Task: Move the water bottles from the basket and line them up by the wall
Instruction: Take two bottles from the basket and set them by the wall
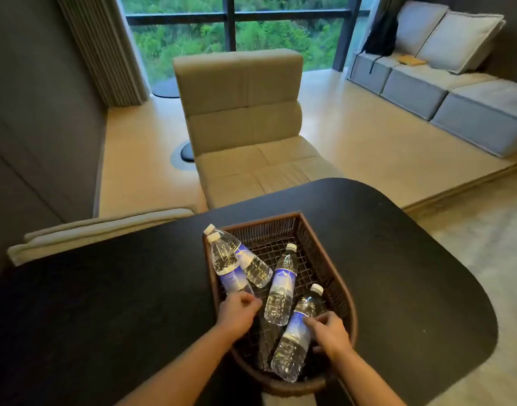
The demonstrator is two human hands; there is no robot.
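- Right hand [329, 332] curls its fingers on the nearest water bottle [295, 335]
- Left hand [238, 313] closes around the base of a 2nd bottle [226, 265]
- All 4 bottles lie in the wicker basket [343, 291] on the black table [105, 288]

Head cam, single wide-angle view, fwd + down.
Worn at head height, close over black worktop [105, 288] w/ basket [343, 291] near btm centre; both forearms enter from btm edge; looks past chair [242, 112] to window [231, 27]. No 2nd view to overlap.
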